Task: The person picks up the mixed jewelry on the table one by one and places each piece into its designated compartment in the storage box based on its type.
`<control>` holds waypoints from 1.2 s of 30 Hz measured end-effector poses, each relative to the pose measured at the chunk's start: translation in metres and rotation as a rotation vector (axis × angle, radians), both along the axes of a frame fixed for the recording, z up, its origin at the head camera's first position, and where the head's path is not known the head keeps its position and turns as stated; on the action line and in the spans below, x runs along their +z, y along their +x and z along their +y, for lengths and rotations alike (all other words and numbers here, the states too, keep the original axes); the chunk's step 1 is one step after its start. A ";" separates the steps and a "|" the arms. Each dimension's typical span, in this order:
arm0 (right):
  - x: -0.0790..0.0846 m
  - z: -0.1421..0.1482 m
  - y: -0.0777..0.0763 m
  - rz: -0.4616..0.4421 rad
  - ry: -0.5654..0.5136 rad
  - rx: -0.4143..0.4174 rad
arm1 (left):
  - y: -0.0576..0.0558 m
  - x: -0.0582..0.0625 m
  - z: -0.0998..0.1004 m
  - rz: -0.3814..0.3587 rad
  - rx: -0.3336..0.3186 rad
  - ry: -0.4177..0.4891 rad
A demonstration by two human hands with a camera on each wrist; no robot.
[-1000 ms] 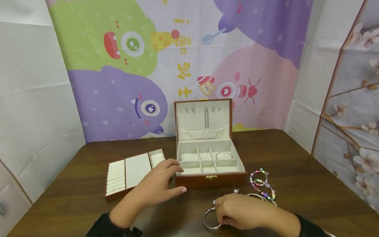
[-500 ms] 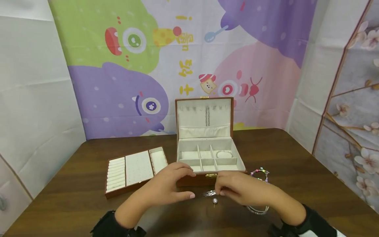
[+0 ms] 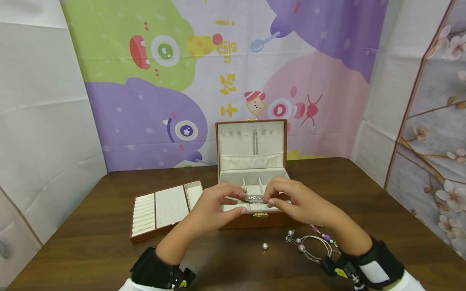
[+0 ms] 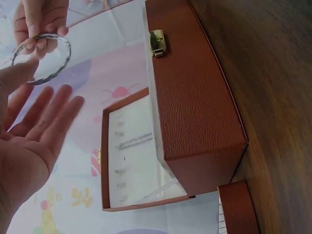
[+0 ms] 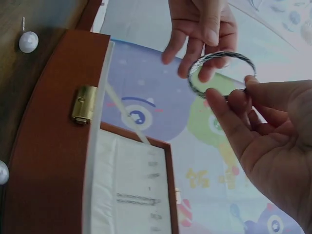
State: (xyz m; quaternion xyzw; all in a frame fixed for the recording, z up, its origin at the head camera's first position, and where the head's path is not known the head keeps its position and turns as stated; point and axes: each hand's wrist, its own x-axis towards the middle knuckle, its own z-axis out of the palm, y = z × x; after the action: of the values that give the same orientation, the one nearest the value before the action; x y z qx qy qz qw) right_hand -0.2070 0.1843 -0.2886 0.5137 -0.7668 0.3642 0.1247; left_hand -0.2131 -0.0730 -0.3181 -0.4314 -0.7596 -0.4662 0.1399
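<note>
On my remote feed, I see the right hand point(image 3: 300, 200) pinching a silver bangle point(image 3: 255, 200) above the front of the jewelry box point(image 3: 236, 222). The left hand point(image 3: 212, 206) spreads wide there too; whether it touches the bangle, I cannot tell. A pearl-headed pin point(image 3: 265, 246) lies before the box.

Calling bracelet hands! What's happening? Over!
Right hand pinches silver bracelet in midair. Left hand alongside, fingers spread. Loose pearl piece on table; jewelry box open.

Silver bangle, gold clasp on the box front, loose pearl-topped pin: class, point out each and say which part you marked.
Silver bangle point(image 5: 228, 53): right wrist view, upper arc of its band.
Gold clasp point(image 5: 85, 105): right wrist view, middle of its plate.
Pearl-topped pin point(image 3: 265, 245): head view, its round head.
</note>
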 end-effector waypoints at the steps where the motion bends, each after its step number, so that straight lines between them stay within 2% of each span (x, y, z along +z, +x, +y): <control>1: 0.000 0.000 -0.001 -0.022 -0.020 0.012 | 0.000 0.000 0.001 -0.015 -0.001 0.031; 4: -0.002 0.000 -0.003 -0.094 -0.078 0.050 | 0.000 0.002 0.003 -0.025 0.018 0.087; 9: -0.005 -0.002 -0.004 -0.201 -0.137 0.096 | 0.002 0.006 0.003 -0.028 0.066 0.104; 14: -0.007 -0.005 -0.006 -0.254 -0.153 0.081 | 0.002 0.004 0.001 -0.133 0.086 0.123; 18: -0.008 -0.002 -0.009 -0.279 -0.144 -0.034 | 0.001 0.005 -0.002 -0.205 0.102 0.145; 28: -0.008 0.022 -0.029 -0.305 -0.145 -0.283 | -0.006 0.004 -0.012 -0.250 0.218 0.205; 32: -0.014 0.034 -0.041 -0.319 -0.100 -0.462 | -0.012 0.004 -0.017 -0.227 0.242 0.199; 36: -0.024 0.044 -0.054 -0.405 -0.068 -0.607 | -0.020 0.007 -0.020 -0.184 0.282 0.156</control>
State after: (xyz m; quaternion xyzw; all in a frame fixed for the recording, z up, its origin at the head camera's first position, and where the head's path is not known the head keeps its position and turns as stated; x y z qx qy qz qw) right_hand -0.2605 0.2286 -0.3122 0.1757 -0.8808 0.4304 0.0898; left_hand -0.2327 -0.0930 -0.3110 -0.2640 -0.7836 -0.5370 0.1669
